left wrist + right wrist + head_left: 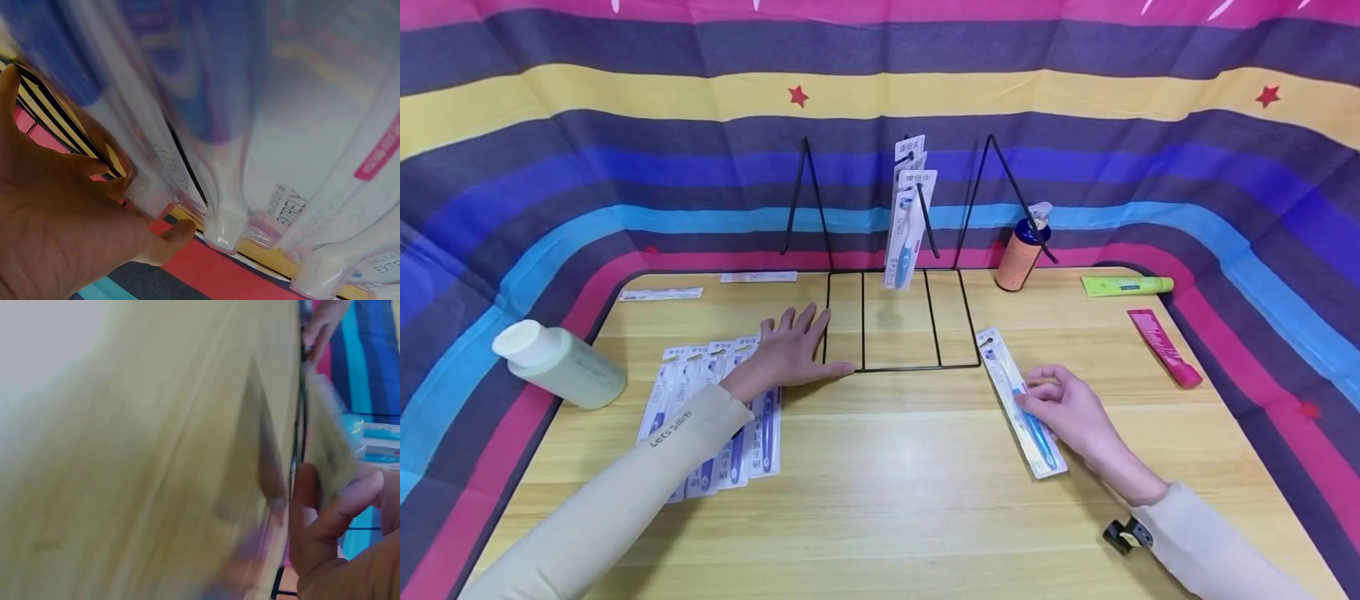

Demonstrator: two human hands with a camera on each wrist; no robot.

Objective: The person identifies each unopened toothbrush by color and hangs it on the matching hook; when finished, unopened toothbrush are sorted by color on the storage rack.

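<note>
Between thumb and fingers my right hand (1071, 408) pinches a packaged toothbrush (1000, 367) with a blue handle, right of a black wire rack (902, 367). That hand also shows in the right wrist view, its fingers on the blurred pack (328, 437). With fingers spread, my left hand (792, 348) lies at the left edge of the rack's base. Several toothbrush packs (767, 429) with purple-blue handles overlap beneath my left forearm, which partly covers them. From the rack's middle hook hang toothbrush packs (908, 242), the front one blue.
A pale green bottle (580, 367) leans at far left. Two slim packs (660, 294) (758, 277) lie along the back left. Behind the rack's right side stands an orange-labelled pump bottle (1018, 258). A green tube (1123, 286) and a pink tube (1163, 346) lie at right. Striped cloth (662, 92) borders the table.
</note>
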